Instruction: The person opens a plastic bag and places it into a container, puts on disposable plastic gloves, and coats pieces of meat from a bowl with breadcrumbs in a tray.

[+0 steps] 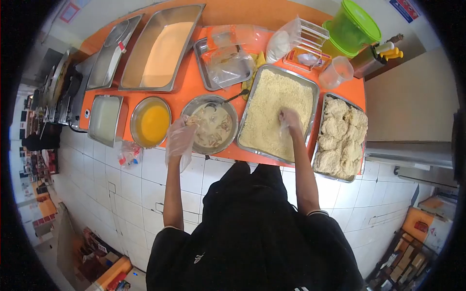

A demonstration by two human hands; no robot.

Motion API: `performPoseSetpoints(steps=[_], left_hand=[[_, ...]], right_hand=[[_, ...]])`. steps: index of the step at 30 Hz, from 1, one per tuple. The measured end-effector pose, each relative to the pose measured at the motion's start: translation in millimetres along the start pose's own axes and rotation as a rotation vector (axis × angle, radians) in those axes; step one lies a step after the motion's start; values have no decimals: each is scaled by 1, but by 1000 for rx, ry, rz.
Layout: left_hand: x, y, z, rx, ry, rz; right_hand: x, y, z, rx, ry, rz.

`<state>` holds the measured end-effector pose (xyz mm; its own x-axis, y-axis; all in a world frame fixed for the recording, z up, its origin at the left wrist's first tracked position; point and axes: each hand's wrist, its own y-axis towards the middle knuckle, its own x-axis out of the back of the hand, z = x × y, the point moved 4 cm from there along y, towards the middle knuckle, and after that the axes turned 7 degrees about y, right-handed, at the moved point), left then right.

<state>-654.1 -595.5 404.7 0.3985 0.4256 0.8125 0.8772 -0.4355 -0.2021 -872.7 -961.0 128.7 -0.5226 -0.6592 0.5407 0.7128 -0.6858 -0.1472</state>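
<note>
My left hand (179,138), in a loose clear plastic glove, is at the left rim of a steel bowl (235,127). Its fingers are closed on a pale pinkish piece of raw meat (192,119). Milky liquid with more meat pieces (217,127) fills the bowl, and a dark-handled spoon (233,98) leans in it. My right hand (290,120), also gloved, is low over yellowish breadcrumbs (272,104) in a large metal tray (314,87). Its fingers are curled together; whatever they hold is hidden.
A tray of crumb-coated pieces (340,138) stands at the right. Leftward are a bowl of orange-yellow liquid (151,121) and a pan of pale liquid (105,116). Behind stand a deep pan with orange powder (167,53), a tray with plastic bags (225,68), a clear jug (337,72) and knives (390,52).
</note>
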Motion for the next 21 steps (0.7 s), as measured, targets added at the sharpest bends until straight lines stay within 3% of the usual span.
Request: performPoseSetpoints(steps=[1,3,5,8,12,14,16,18,21], left_hand=[[2,-2,-4,-8,3,-2],[4,-8,-8,-22,-65,-11],[-2,-3,1,-64,-19,-23],[-8,-5,4,-121,12,-70],[-11,-6,12,-97,66,-88],[-7,-10,9,-86,12,-89],[-7,-8,12,-76,-41,-91],[-14,-3,26,-126,125,-155],[-3,-5,11,-87,158,-70]], right_hand=[[0,8,3,-53,40,-3],[4,-2,89,180,-206,-67],[-29,-14,126,343,-259,-59],[-62,-41,157,561,75,45],[-96,28,3,-9,339,110],[-57,26,9,-462,1320,259],[-1,24,42,-480,1224,203],[38,24,72,-559,1317,-10],[70,17,101,-548,1373,30]])
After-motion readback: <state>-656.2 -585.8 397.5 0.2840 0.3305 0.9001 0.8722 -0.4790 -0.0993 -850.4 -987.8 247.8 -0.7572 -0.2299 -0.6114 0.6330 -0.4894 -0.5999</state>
